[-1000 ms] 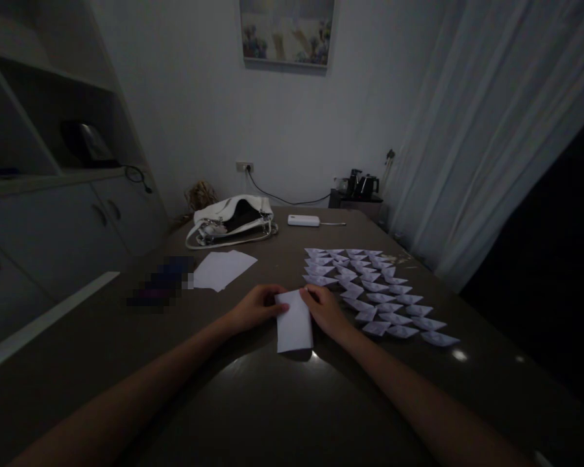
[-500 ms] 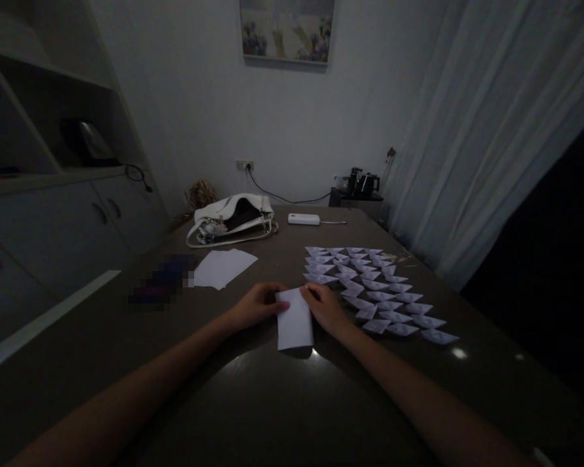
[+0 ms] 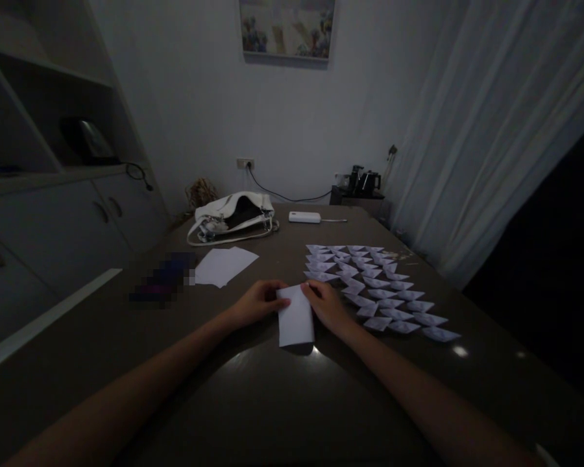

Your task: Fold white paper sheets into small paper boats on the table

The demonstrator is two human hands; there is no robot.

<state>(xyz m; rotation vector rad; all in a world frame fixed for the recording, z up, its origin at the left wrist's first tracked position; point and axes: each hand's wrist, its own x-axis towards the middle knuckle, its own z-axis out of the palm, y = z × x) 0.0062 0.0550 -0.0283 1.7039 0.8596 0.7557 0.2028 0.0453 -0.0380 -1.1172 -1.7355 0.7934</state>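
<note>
A folded sheet of white paper point(image 3: 296, 319) is in front of me, its near end slightly raised above the table. My left hand point(image 3: 259, 302) grips its far left edge, thumb on top. On the other side, my right hand point(image 3: 327, 306) pinches the far right corner, with the thumb near the top edge. The fingers under the paper are hidden. Just right of my right hand stand several folded paper boats point(image 3: 376, 283) in rows. A small stack of white paper sheets point(image 3: 226, 266) lies beyond my left hand.
At the back of the dark table point(image 3: 253, 395) rest a white handbag point(image 3: 233, 217) and a white power bank point(image 3: 304, 217) with a short cable. A blurred-out dark object point(image 3: 163, 279) lies at the left. Behind the table, a kettle point(image 3: 370, 183) stands on a low cabinet.
Both hands keep the same grip on the folded paper. The whole view has shifted very slightly; nothing else has visibly moved.
</note>
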